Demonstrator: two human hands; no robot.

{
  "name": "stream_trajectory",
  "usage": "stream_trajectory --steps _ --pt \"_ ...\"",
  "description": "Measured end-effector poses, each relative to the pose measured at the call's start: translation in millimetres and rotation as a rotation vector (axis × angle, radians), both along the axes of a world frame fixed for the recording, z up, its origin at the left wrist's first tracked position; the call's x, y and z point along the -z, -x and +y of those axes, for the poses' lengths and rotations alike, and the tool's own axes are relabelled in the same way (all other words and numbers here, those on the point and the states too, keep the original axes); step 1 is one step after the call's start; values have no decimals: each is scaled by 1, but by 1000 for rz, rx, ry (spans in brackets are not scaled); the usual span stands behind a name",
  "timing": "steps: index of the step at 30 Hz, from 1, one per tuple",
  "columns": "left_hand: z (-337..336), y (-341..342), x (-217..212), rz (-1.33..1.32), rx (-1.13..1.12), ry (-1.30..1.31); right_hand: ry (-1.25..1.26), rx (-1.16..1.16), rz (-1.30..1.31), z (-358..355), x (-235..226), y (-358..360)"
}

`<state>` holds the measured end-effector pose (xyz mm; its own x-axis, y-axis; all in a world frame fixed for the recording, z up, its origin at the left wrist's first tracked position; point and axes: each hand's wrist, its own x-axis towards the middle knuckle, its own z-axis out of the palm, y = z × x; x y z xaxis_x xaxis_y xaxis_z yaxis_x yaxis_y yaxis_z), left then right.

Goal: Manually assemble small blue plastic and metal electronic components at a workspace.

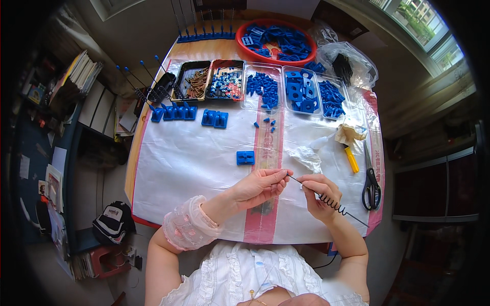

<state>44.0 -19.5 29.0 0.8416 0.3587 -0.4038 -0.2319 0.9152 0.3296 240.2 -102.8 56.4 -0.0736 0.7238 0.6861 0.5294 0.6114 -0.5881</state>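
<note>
A thin black wire rod with a spiral coil [334, 204] slants across the near middle of the table. My right hand [320, 193] is closed around it, with the coil running out past the palm toward the lower right. At the rod's upper left end, my left hand [261, 188] pinches the tip between thumb and fingers. Whether a small piece also sits in that pinch is hidden. Just beyond my left hand lies a single blue plastic block [245, 157]. Farther off are several small blue caps [266, 120] lying loose.
Trays of brown screws [195, 81], nuts [225, 80], and blue parts [262, 85] line the back, before a red basin [239, 42]. Blue bases [214, 118] stand at left. At right lie black scissors [371, 189], a yellow-handled tool [351, 160] and crumpled plastic [308, 157].
</note>
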Motion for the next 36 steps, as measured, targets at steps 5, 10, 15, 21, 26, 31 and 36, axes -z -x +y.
stream_trajectory --steps 5,10,15,21,26,31,36 --pt "-1 1 -1 -7 14 6 -6 4 -1 -2 1 0" --pt "-1 1 -2 -11 38 14 34 -5 39 -2 -2 -2" --pt "-2 1 -2 -13 54 15 60 -6 90 -4 -2 -1" --pt "-4 1 -2 -25 58 -10 79 -6 88 -2 -1 1" --pt "-4 2 -3 8 22 -199 108 -20 149 -5 -1 0" --pt "-2 -1 -13 390 -257 -1072 88 33 370 -11 3 -6" --pt "4 -2 -5 782 -414 -1908 89 18 212 -5 0 -1"
